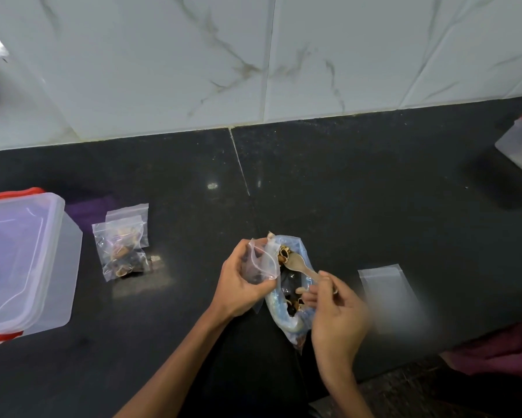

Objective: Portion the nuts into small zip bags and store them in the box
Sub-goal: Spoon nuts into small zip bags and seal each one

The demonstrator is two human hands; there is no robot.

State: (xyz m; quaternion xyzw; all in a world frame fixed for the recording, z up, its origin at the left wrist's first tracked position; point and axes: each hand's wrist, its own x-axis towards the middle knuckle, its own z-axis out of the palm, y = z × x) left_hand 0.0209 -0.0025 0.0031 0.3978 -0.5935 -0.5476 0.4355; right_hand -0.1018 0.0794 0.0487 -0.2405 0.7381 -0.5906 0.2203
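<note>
Centre frame: left hand [241, 279] pinches small clear zip bag [261, 262] open; right hand [335, 309] grips pale wooden spoon [299, 263] loaded over large blue-tinted nut bag [287, 312]. Risk: narrow, floppy mouth; spoonful may spill onto black counter [344, 191].

Single head-worn wide-angle view, looking forward and steeply down from close above the near edge of the dark counter [374, 182], reaching its far edge against the tiled wall [163, 55].
</note>
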